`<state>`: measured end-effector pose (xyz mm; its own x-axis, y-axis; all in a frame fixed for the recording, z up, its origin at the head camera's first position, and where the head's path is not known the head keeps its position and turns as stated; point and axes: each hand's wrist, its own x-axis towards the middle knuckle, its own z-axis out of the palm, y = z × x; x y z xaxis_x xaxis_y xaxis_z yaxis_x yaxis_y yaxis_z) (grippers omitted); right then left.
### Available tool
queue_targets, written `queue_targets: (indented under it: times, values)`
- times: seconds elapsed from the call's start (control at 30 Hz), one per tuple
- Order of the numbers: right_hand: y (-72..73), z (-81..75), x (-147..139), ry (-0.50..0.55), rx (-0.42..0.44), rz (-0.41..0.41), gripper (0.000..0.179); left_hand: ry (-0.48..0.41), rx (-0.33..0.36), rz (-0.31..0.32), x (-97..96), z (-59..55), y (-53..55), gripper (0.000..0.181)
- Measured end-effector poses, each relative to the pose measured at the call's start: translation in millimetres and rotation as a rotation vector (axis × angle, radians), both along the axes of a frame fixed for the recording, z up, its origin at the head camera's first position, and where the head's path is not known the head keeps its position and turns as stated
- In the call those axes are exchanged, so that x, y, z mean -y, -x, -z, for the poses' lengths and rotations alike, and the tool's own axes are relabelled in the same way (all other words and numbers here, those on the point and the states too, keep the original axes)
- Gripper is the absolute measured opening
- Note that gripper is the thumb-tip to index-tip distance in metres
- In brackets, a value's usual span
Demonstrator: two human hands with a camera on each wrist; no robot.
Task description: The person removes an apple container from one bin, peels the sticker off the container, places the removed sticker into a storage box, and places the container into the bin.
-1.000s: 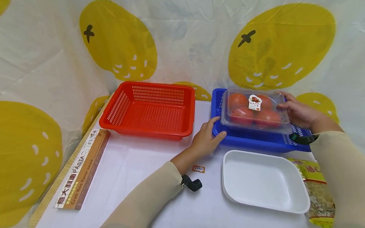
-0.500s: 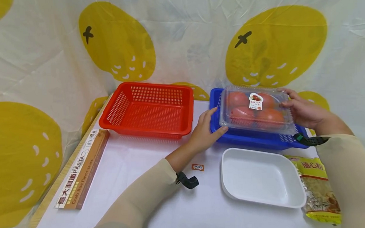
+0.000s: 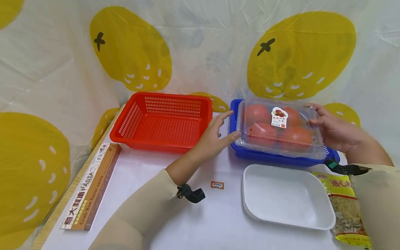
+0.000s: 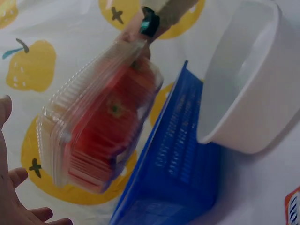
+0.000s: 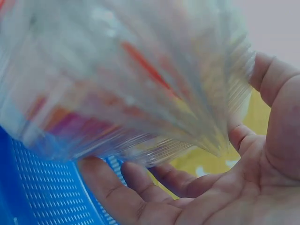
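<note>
A clear plastic box of red tomatoes (image 3: 294, 138), with a white label on its lid, is raised over the blue basket (image 3: 274, 156). My right hand (image 3: 340, 129) grips the box by its right end; in the right wrist view the thumb and fingers curl round the blurred plastic. At the box's left end is my left hand (image 3: 210, 141), fingers spread and thumb close to the box edge. The left wrist view shows those left fingers (image 4: 18, 178) apart from the box. The box covers most of the basket's inside.
A red basket (image 3: 119, 137) stands at the back left, beside a long pasta box (image 3: 96, 187). In front of the blue basket sit a white tray (image 3: 289, 226) and a yellow-labelled pasta bag (image 3: 348, 208). A small orange packet (image 3: 217, 185) lies mid-table. A patterned curtain (image 3: 210, 40) hangs behind.
The tomato box has come up and slightly toward me in my right hand. My left hand has left the blue basket's rim and drawn back to the left, fingers spread.
</note>
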<state>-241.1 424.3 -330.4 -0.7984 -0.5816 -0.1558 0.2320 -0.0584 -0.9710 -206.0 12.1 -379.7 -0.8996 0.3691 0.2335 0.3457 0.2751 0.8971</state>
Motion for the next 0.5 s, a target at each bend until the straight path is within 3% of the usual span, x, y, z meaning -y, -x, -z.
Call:
queue_targets:
  times: [0.23, 0.5]
  values:
    - [-13.2, 1.4, 22.8, -0.03, -0.049, -0.028, 0.058, -0.027, -0.017, -0.022, 34.9, -10.0, 6.5, 0.072]
    - [-24.0, -3.3, 61.0, -0.054, -0.031, -0.051, 0.053, -0.026, -0.017, -0.027, 81.6, -20.7, 7.7, 0.071]
